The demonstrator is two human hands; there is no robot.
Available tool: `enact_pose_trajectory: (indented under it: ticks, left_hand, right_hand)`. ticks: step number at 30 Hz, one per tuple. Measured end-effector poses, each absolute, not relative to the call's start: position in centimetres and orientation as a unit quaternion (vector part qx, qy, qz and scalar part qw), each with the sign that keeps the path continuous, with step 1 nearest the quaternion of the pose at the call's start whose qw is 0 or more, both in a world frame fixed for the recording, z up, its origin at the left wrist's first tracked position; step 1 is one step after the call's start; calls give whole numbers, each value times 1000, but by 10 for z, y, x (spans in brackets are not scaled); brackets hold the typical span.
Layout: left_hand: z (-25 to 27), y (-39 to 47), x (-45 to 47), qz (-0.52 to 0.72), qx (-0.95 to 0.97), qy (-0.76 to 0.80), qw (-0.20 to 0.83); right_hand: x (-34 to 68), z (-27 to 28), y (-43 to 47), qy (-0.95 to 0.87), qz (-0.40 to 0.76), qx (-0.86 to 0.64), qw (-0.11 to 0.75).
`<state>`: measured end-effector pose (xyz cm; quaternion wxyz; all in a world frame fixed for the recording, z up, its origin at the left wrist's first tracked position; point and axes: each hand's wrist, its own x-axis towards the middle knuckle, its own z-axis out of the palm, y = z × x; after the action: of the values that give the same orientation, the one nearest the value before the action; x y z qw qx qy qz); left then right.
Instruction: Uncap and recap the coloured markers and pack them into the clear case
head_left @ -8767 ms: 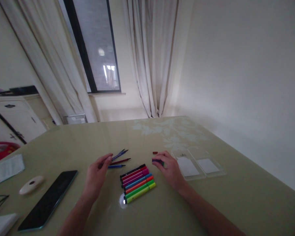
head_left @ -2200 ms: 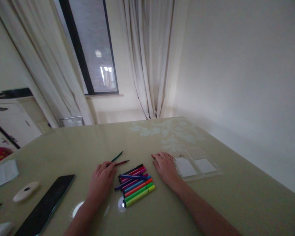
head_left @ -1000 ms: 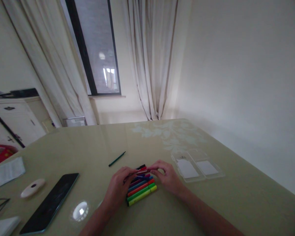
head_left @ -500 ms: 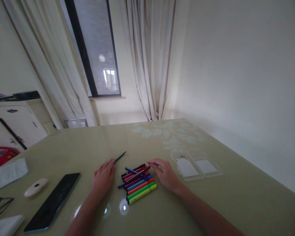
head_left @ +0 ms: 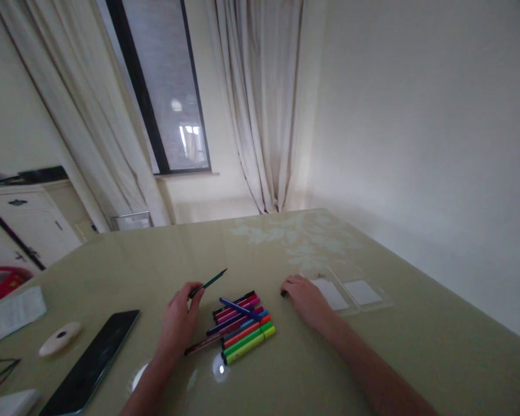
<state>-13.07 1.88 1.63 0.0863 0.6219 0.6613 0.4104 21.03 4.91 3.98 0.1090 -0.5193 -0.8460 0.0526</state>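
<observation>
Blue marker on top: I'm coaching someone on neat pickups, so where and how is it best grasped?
The blue marker is probably best pinched across the middle of its barrel, coming from above. It is slim and straight and lies slantwise over several other markers, so its upper side is uncovered, while those beneath hinder a grip from below.

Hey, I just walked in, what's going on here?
A person at a table is handling pens. Their left hand holds a dark green pen, its pointed end facing away from them. The fingers of their right hand are at a small dark piece, too small to identify. Between the hands lie colorful markers, a few crossing over others. A clear case sits farther right, partly hidden behind the right hand.
</observation>
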Motion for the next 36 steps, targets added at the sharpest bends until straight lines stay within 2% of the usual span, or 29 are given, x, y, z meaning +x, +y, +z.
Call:
enact_pose_trajectory:
  ticks: [2,7,11,27,36]
  left_hand:
    - [20,15,-120,446,633,622,117]
    - [26,2,-92,451,675,562,158]
    - [28,-4,-82,431,686,560,172]
    - [42,-13,-73,413,677,558,245]
    - [32,-12,-74,404,690,557,226]
  right_hand:
    - [208,41,49,-838,67,-521,151]
    - [194,49,36,-804,182,-441,356]
    - [182,55,24,-790,209,-389,425]
    - [178,54,18,-770,297,-362,434]
    - [176,45,15,-758,314,-381,426]
